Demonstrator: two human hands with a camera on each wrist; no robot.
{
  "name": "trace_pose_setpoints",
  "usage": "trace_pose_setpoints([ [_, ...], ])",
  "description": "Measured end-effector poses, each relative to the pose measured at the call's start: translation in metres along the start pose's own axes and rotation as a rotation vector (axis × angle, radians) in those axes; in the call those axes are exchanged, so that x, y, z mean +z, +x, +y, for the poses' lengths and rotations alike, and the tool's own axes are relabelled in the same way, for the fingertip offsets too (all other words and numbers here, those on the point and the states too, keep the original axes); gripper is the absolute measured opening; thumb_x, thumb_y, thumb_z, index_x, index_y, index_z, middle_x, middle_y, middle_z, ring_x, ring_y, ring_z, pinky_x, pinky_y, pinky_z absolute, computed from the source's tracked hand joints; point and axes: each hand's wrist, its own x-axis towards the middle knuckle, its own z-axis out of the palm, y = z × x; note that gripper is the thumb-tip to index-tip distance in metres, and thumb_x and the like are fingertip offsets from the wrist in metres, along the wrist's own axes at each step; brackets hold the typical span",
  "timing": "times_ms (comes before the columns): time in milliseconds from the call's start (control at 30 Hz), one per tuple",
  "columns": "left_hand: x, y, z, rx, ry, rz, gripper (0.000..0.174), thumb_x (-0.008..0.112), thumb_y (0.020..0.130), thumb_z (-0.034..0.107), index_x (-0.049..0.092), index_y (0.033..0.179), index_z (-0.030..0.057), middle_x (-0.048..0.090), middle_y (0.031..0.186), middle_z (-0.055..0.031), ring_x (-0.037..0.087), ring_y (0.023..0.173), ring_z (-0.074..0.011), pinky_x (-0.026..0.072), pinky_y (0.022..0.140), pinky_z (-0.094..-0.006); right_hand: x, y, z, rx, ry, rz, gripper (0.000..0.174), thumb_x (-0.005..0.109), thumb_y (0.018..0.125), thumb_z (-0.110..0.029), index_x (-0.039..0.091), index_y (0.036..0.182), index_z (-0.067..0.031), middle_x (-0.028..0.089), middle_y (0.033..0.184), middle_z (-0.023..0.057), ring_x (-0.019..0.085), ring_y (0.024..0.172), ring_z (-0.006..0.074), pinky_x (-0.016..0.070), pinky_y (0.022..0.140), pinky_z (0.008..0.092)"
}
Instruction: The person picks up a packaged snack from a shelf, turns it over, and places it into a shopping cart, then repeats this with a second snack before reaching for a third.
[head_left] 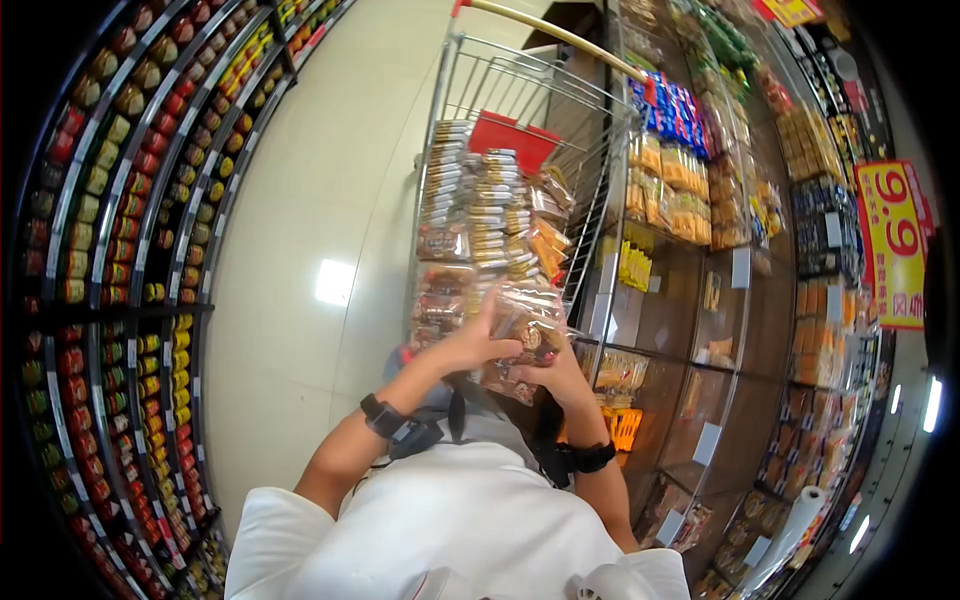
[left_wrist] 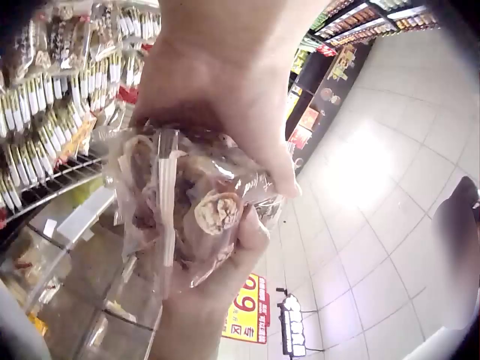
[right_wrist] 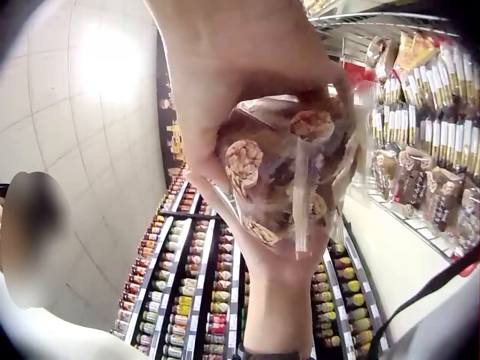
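Observation:
Both hands grip a clear plastic bag of brown dried food, held in front of the body over the near end of a shopping cart. My left hand holds its left side, the thumb across the near face. Gripping the opposite side is my right hand, its thumb also on the near face. A pale back seam runs along the bag in the left wrist view. Round tan shapes show on the bag in the right wrist view. Its exact contents are blurred by glare.
The wire cart holds rows of stacked packs with pale edges. To the right stand shelves of bagged goods and a yellow price sign. Shelves of jars line the left, across a tiled floor.

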Motion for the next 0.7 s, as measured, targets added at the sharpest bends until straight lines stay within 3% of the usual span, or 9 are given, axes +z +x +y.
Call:
trace_pose_setpoints([
  [167, -0.035, -0.014, 0.007, 0.014, 0.176, 0.162, 0.097, 0.067, 0.072, 0.02, -0.005, 0.136, 0.0052, 0.02, 0.136, -0.0173, 0.025, 0.123, -0.0256, 0.0233, 0.1, -0.0324, 0.017, 0.045, -0.007, 0.047, -0.038, -0.076, 0.105, 0.062, 0.056, 0.006, 0.0, 0.137, -0.0142, 0.039, 0.123, 0.0113, 0.046, 0.107, 0.0207, 0.0429, 0.083, 0.0306],
  [200, -0.038, -0.014, -0.004, 0.124, 0.109, 0.245, 0.107, 0.067, 0.066, 0.051, -0.001, 0.137, 0.0084, 0.022, 0.134, -0.0165, 0.029, 0.122, -0.0235, 0.0265, 0.098, -0.0333, 0.015, 0.058, -0.004, 0.093, 0.022, -0.094, 0.099, 0.061, 0.057, 0.005, 0.005, 0.137, -0.0128, 0.043, 0.12, 0.0109, 0.048, 0.103, 0.0197, 0.0439, 0.081, 0.03],
  [233, -0.042, -0.017, -0.002, 0.107, 0.102, 0.272, 0.108, 0.066, 0.065, 0.054, -0.001, 0.137, 0.0079, 0.023, 0.134, -0.0174, 0.029, 0.122, -0.0247, 0.0272, 0.098, -0.0348, 0.011, 0.072, -0.001, 0.14, 0.079, -0.113, 0.093, 0.059, 0.059, 0.004, 0.011, 0.137, -0.0115, 0.047, 0.116, 0.0106, 0.051, 0.099, 0.0187, 0.0449, 0.079, 0.0294],
  [300, -0.055, -0.025, 0.003, 0.078, 0.091, 0.333, 0.112, 0.064, 0.062, 0.06, -0.001, 0.136, 0.007, 0.024, 0.134, -0.0192, 0.03, 0.122, -0.0271, 0.0285, 0.097, -0.038, -0.01, 0.105, 0.019, 0.23, 0.203, -0.159, 0.051, 0.053, 0.066, -0.001, 0.042, 0.116, -0.0056, 0.052, 0.103, 0.0068, 0.055, 0.086, 0.0162, 0.0498, 0.065, 0.0291],
  [367, -0.072, -0.038, -0.014, 0.091, 0.19, 0.474, 0.088, 0.06, 0.076, 0.043, 0.007, 0.136, 0.007, 0.03, 0.131, -0.018, 0.036, 0.118, -0.028, 0.033, 0.094, -0.0389, -0.006, 0.133, 0.011, 0.244, 0.211, -0.034, 0.051, 0.055, 0.067, -0.004, 0.04, 0.116, -0.0068, 0.055, 0.094, 0.0062, 0.056, 0.08, 0.0154, 0.0502, 0.057, 0.029],
  [500, -0.094, -0.08, -0.029, 0.063, 0.144, 0.715, 0.057, 0.052, 0.085, 0.023, 0.023, 0.132, 0.0064, 0.043, 0.121, -0.0137, 0.043, 0.109, -0.023, 0.0368, 0.09, -0.0348, -0.02, 0.199, -0.014, 0.307, -0.27, -0.018, 0.07, 0.058, 0.065, -0.006, 0.021, 0.126, -0.0073, 0.055, 0.084, 0.0077, 0.056, 0.065, 0.0163, 0.0479, 0.048, 0.0282],
  [533, -0.102, -0.096, -0.039, 0.048, 0.124, 0.759, 0.058, 0.054, 0.084, 0.025, 0.025, 0.131, 0.0056, 0.045, 0.118, -0.0136, 0.045, 0.106, -0.0226, 0.0379, 0.089, -0.0343, -0.016, 0.223, -0.004, 0.109, -0.295, 0.0, 0.058, 0.056, 0.065, -0.003, 0.034, 0.119, -0.0047, 0.054, 0.081, 0.0036, 0.053, 0.07, 0.0124, 0.0467, 0.059, 0.0261],
  [567, -0.11, -0.112, -0.049, 0.032, 0.103, 0.801, 0.059, 0.056, 0.083, 0.026, 0.027, 0.13, 0.0049, 0.047, 0.115, -0.0135, 0.047, 0.103, -0.0223, 0.039, 0.087, -0.0337, -0.022, 0.237, -0.006, 0.039, -0.421, 0.034, 0.072, 0.058, 0.063, -0.003, 0.026, 0.128, -0.0041, 0.055, 0.084, 0.0047, 0.052, 0.073, 0.0133, 0.0453, 0.064, 0.0266],
  [700, -0.116, -0.173, -0.055, -0.146, 0.085, 1.023, 0.047, 0.044, 0.089, 0.032, 0.032, 0.127, 0.0068, 0.05, 0.114, -0.0115, 0.047, 0.104, -0.0192, 0.0356, 0.089, -0.0333, -0.044, 0.321, 0.014, -0.406, -1.467, -0.08, 0.099, 0.072, 0.047, -0.022, 0.023, 0.132, -0.0074, 0.049, 0.091, 0.0167, 0.049, 0.084, 0.0328, 0.0419, 0.074, 0.0416],
])
